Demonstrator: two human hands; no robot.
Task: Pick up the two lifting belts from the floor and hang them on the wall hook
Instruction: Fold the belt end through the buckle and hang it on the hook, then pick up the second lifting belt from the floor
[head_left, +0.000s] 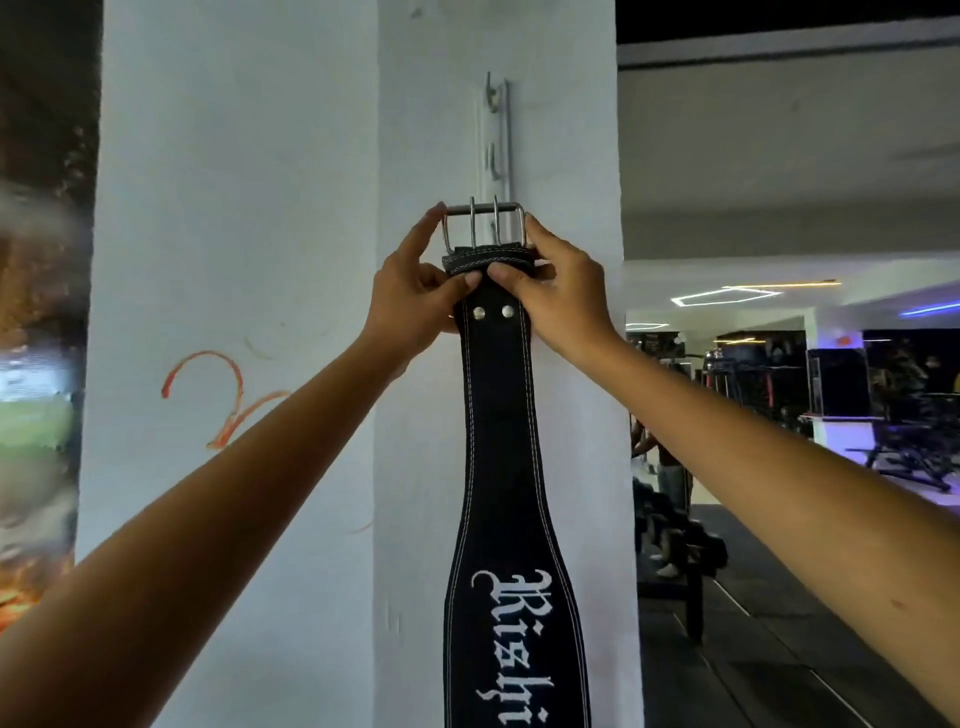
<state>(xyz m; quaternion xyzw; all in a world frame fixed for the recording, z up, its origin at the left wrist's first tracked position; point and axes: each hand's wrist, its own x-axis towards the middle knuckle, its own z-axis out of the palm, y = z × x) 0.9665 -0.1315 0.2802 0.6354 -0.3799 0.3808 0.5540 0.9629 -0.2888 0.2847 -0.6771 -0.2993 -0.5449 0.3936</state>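
A black lifting belt (511, 467) with white stitching and white lettering hangs straight down against a white pillar. Its steel double-prong buckle (484, 221) is at the top, held level just over the lower end of a white wall hook rail (494, 135) that has several small hooks. My left hand (415, 291) pinches the belt's top left edge and the buckle's left side. My right hand (558, 291) grips the top right edge, with a finger on the buckle's right side. Only one belt is in view.
The white pillar (234, 260) fills the centre, with an orange painted mark on its left face. To the right lies a dim gym room with benches, machines (909, 431) and dark floor mats. A blurred colourful wall runs along the far left.
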